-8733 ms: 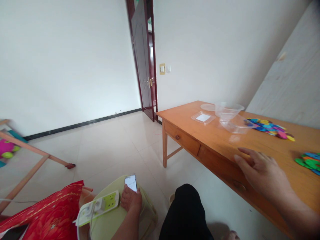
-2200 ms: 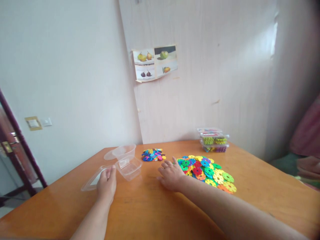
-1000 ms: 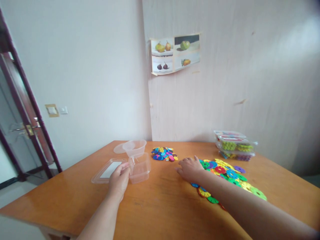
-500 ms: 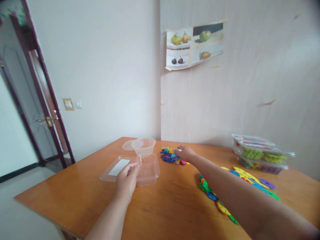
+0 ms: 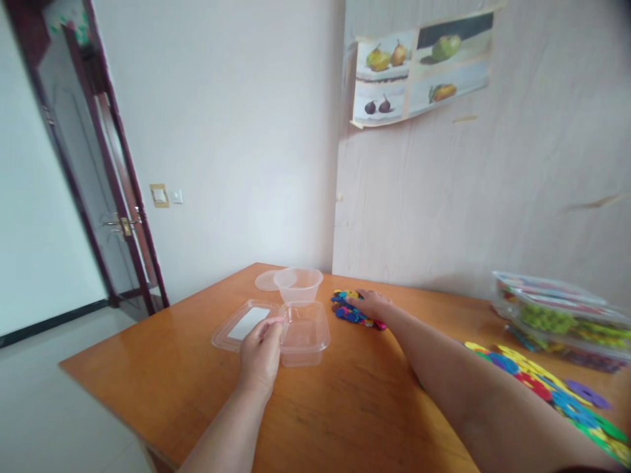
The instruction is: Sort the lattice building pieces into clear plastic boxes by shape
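My left hand (image 5: 261, 351) pinches the left edge of a clear plastic box (image 5: 304, 338), its thumb and fingers closed by the hinge side. The box's lid (image 5: 227, 335), bearing a white label, lies folded out flat to the left. My right hand (image 5: 373, 304) rests on a heap of small colourful plastic discs (image 5: 348, 310), thumb and fingers apart over its right part. Whether any disc is between those fingers is hidden. The inside of the box shows no discs.
Behind the box stand a round clear tub (image 5: 298, 286) and its round lid (image 5: 266, 280). Larger colourful notched discs (image 5: 535, 386) lie by my right forearm. Stacked clear boxes (image 5: 557, 318) with green pieces stand at the right, near the wall.
The view has swung left, shifting everything rightward in the picture. My right hand has lowered onto the disc heap. My left hand stays at the box's edge.
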`<state>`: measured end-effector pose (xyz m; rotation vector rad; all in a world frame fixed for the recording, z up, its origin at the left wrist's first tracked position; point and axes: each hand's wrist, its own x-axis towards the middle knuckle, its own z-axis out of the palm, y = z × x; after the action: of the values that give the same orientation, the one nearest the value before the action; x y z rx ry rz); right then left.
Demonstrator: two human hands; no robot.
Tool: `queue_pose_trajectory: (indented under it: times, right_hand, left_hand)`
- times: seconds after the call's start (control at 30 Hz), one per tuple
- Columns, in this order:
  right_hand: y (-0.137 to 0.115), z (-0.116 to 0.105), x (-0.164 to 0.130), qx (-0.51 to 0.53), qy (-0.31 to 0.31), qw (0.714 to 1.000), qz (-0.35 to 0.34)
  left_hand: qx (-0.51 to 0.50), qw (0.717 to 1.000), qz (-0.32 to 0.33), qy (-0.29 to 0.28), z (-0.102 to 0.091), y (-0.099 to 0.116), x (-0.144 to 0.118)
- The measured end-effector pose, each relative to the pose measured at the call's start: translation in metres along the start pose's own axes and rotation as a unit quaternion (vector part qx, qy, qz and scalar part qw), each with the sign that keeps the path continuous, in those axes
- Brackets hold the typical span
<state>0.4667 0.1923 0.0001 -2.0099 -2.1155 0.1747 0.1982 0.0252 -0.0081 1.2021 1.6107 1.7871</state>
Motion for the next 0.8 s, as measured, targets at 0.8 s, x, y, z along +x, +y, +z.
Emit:
queue_pose_trajectory:
  times: [0.8]
  right_hand:
    - [-0.038,0.013,-0.103,-0.01,0.011,1.0,-0.004]
  left_hand:
    - [-0.058,0.997,-0.033,0.046,0.006,-0.016,0.01]
